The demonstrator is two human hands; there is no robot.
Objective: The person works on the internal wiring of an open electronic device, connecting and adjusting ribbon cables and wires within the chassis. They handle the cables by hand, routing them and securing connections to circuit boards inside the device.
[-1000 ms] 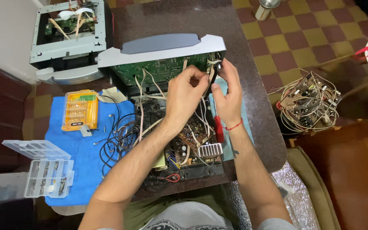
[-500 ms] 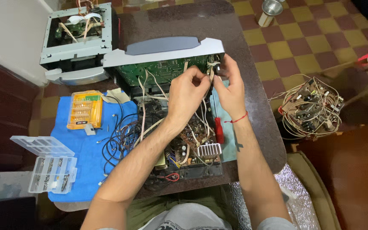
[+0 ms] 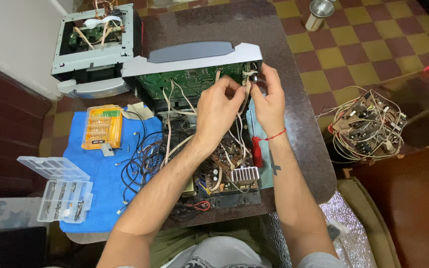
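Here, the dark table (image 3: pixel 304 129) carries your opened electronics chassis (image 3: pixel 209 164), its green circuit board (image 3: pixel 194 82) tilted up under the grey lid (image 3: pixel 194 52). Your left hand (image 3: pixel 218 106) pinches pale wires (image 3: pixel 242 99) beside the board's right edge; your right hand (image 3: pixel 270 99) grips a small connector (image 3: pixel 253 77) there.

One head camera looks steeply down from close above the table (image 3: pixel 301 149); forearms enter from six o'clock, reaching toward twelve, where the opened device (image 3: pixel 194 79) lies.
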